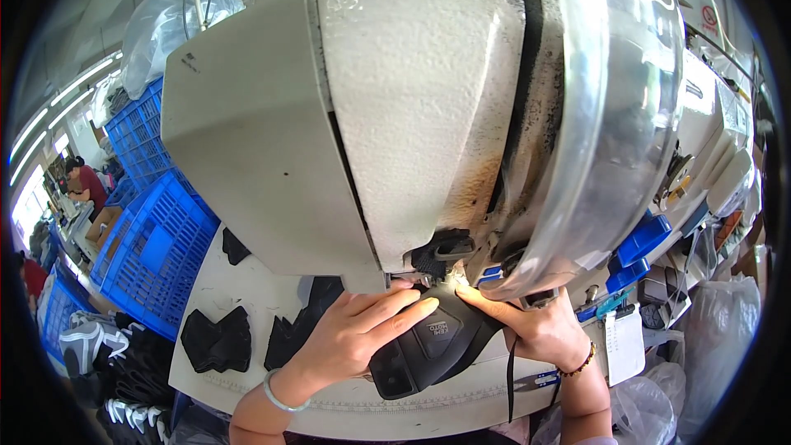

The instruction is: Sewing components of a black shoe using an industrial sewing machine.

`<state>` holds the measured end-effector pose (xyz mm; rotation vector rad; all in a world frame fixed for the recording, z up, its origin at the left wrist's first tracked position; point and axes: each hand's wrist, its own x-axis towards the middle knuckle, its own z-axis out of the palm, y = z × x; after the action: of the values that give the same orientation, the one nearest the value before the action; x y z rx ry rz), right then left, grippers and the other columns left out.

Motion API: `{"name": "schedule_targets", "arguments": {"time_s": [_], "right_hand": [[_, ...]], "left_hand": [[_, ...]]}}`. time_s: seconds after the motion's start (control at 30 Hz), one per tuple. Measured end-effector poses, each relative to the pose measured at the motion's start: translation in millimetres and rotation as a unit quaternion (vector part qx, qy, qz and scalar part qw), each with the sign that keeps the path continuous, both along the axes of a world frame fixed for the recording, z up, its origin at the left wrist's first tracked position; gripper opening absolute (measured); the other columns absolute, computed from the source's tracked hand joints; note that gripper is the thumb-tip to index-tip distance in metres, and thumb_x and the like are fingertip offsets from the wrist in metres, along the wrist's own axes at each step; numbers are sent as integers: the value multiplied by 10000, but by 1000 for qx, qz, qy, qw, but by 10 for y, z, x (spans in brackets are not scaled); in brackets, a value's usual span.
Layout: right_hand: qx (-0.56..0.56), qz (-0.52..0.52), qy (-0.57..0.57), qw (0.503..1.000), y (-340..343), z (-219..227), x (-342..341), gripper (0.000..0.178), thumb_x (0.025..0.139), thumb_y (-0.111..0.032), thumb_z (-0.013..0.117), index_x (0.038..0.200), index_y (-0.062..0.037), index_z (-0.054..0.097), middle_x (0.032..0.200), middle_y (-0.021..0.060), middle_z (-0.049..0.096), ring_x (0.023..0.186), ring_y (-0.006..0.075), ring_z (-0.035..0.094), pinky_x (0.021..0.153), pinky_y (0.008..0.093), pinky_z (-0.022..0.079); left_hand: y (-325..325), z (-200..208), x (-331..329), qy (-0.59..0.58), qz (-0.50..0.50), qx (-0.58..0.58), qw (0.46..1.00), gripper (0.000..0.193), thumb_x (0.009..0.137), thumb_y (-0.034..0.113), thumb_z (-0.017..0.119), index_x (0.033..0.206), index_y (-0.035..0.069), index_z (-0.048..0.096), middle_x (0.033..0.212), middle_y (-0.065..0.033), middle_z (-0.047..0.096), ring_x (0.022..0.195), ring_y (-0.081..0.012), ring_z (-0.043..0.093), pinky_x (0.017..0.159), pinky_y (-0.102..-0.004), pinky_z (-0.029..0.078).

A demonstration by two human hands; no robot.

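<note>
A black padded piece with a moulded, printed panel lies under the head of a sewing machine, its far edge at the needle area. My left hand, a pale bangle on its wrist, rests on the piece's left side with its visible fingers stretched out flat. On the right edge, my right hand has its index finger pointing toward the needle area; its other fingers are mostly hidden, and it grips the piece. A thin black strap hangs below that hand. The needle itself is hidden behind the machine head.
Black cut pieces lie on the white table to the left. Blue crates stand beyond, near black-and-white goods. At right are scissors, a white card and plastic bags. A person works far left.
</note>
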<state>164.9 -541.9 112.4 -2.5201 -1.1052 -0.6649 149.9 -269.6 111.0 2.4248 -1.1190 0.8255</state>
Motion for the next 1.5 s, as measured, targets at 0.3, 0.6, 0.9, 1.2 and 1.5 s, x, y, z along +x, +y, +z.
{"name": "schedule_targets", "arguments": {"time_s": [0.3, 0.6, 0.9, 1.2, 1.5], "right_hand": [[-7, 20, 1, 1000, -3, -10, -16, 727, 596, -34, 596, 1297, -222, 636, 1154, -38, 671, 1083, 230, 622, 958, 440, 444], [-16, 7, -29, 999, -3, -58, -31, 734, 594, -57, 615, 1313, -208, 623, 1169, -36, 661, 1020, 181, 648, 830, 415, 506], [-29, -15, -49, 998, 189, -85, -192, 704, 606, 2, 606, 1308, -39, 584, 1047, 41, 642, 764, 168, 645, 605, 302, 510], [9, -121, -39, 992, 529, -194, -470, 697, 583, 39, 580, 1277, 93, 542, 1306, 188, 572, 806, 180, 693, 604, 270, 537], [148, 45, 220, 963, 141, 27, -474, 930, 639, -269, 899, 1371, 76, 441, 1306, 206, 542, 929, 285, 649, 784, 351, 548]], "left_hand": [[-7, 9, 52, -24, -32, -29, 999, 434, 759, 51, 624, 1185, 96, 694, 1142, -35, 647, 1023, -199, 648, 782, -317, 532], [0, -35, 100, -43, -43, -24, 998, 402, 777, 45, 613, 1167, 92, 702, 1113, -38, 653, 1047, -216, 639, 846, -335, 546], [73, 332, -119, 110, -45, 33, 992, 717, 622, 160, 700, 1310, 4, 570, 1305, -121, 571, 1190, -273, 564, 995, -417, 432], [-397, -37, -276, -124, 131, 100, 979, 420, 752, 62, 658, 1169, 14, 672, 1168, -158, 608, 1048, -290, 624, 879, -383, 528], [-248, -147, -95, -186, 76, 50, 978, 313, 804, 97, 673, 1111, 64, 728, 1084, -54, 626, 1050, -254, 628, 908, -373, 549]]}}
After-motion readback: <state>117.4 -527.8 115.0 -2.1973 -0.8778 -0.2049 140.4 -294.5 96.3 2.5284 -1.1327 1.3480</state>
